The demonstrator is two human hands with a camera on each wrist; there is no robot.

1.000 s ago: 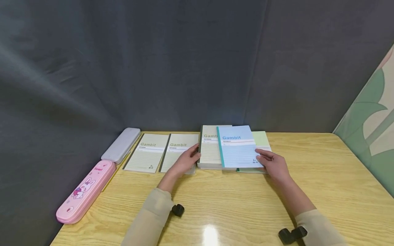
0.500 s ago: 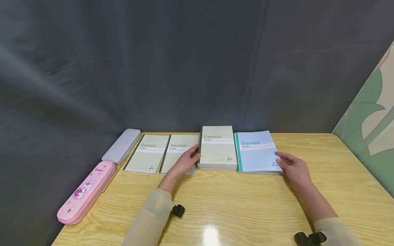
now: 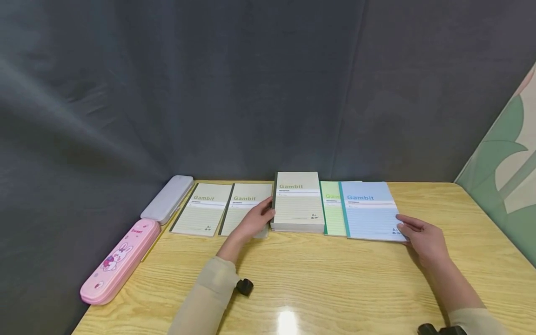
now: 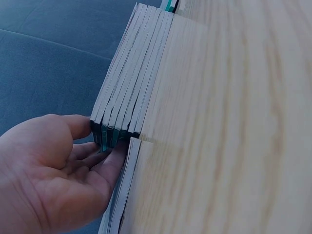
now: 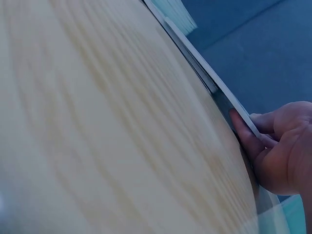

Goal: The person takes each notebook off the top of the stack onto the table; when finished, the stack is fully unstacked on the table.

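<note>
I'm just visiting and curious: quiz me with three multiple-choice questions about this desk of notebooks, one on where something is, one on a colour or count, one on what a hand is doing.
1. Where does the pink rabbit-print pencil case lie?
A. at the wooden table's left edge
B. on the thick stack
C. by the right hand

2. What colour is the cover of the notebook at the right hand?
A. red
B. light blue
C. black

3. What is the left hand doing?
A. lifted clear of the table
B. gripping the pencil case
C. touching the left side of the thick stack of beige notebooks

Answers: 1 A, the case lies along the left edge, in front of a grey case. 2 B, its light blue cover partly overlaps a green notebook. 3 C, the left wrist view shows fingers against the stack's spines.
</note>
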